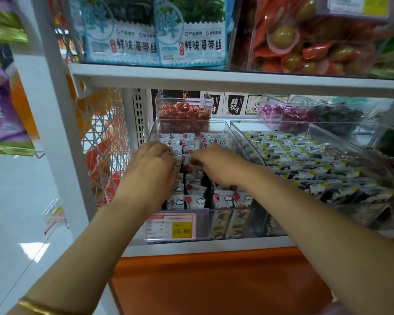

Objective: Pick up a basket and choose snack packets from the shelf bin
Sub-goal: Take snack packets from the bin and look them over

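Note:
A clear plastic shelf bin [216, 214] on the lower shelf is full of small white snack packets [192, 201] printed with red balloons and clouds. Both my hands are inside it, over the packets near the middle. My left hand [151, 164] has its fingers curled down into the packets. My right hand [218, 164] reaches in from the right, fingertips curled onto packets close to the left hand. Whether either hand has closed round a packet is hidden by the fingers. No basket is in view.
A yellow price tag [172, 228] reading 15.80 fronts the bin. To the right lies a bin of black-and-white packets [309, 164]. Behind stands a small box of red candies [183, 112]. The upper shelf [214, 78] overhangs closely. A wire rack [100, 144] hangs at left.

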Demonstrator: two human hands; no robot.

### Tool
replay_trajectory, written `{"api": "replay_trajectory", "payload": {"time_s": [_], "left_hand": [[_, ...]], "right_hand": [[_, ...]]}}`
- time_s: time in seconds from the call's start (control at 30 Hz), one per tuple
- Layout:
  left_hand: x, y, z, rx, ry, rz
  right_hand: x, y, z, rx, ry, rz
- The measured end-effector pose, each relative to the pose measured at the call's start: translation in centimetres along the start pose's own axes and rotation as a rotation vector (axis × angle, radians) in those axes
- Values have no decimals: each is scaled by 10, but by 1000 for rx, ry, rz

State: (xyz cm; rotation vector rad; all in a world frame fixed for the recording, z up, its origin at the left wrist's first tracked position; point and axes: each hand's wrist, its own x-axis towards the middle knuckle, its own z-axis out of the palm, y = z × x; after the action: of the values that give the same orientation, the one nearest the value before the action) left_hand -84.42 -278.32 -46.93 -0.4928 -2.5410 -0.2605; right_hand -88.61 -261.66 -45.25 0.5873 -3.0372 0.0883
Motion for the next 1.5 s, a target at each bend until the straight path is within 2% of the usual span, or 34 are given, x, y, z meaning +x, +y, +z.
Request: {"api": "replay_trajectory", "payload": {"time_s": [0.33, 0.57, 0.7, 0.83, 1.0, 1.1, 1.2, 1.33, 1.4, 1.5], "left_hand": [[-1, 1, -1, -128, 34, -25], [-2, 0, -2, -155, 50, -5], [-3, 0, -3, -171, 64, -8], [-2, -1, -6, -171, 99, -18], [-3, 4, -14, -225, 199, -61], [-6, 10, -19, -355, 186, -92], [-12, 19, -22, -507, 127, -158], [-19, 28, -21, -747, 8, -276], [-21, 30, -25, -928, -17, -347], [-22, 29, -27, -1043, -34, -431]], "right_hand": [[17, 7, -8, 191, 271, 33], [51, 1, 2, 31, 176, 31], [52, 3, 1, 187, 222, 28], [30, 6, -10, 499, 441, 34], [-14, 5, -14, 676, 831, 92], [-43, 4, -16, 826, 938, 135], [-70, 2, -14, 1031, 916, 190], [-89, -2, -5, 1329, 773, 267], [-93, -5, -3, 1482, 702, 272], [-99, -7, -3, 1682, 620, 236]]}}
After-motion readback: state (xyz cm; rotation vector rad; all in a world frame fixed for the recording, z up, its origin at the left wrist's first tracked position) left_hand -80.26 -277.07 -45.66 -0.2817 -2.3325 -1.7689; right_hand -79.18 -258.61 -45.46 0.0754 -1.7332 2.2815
